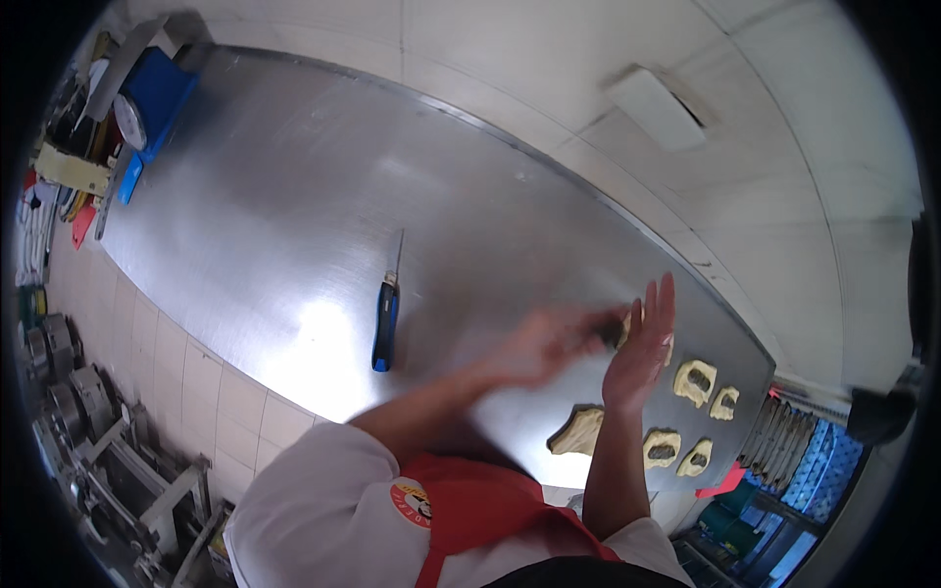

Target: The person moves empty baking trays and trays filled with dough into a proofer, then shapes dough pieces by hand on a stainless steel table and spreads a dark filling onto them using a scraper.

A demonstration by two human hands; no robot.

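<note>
My left hand (545, 343) and my right hand (642, 345) meet over the steel table (274, 196), palms facing each other. A small piece of dough with a dark filling (624, 328) is pressed between them; the left hand is blurred by motion. Several shaped dough pieces with dark centres lie on the table to the right, among them one at the far side (694, 380) and one nearer me (661, 447). A bigger lump of plain dough (578, 431) sits just below my right forearm.
A knife with a blue and black handle (386, 318) lies on the table left of my hands. A blue scale (147, 98) stands at the far left corner. Metal machine parts (88, 431) fill the lower left; crates (804, 461) sit at the lower right.
</note>
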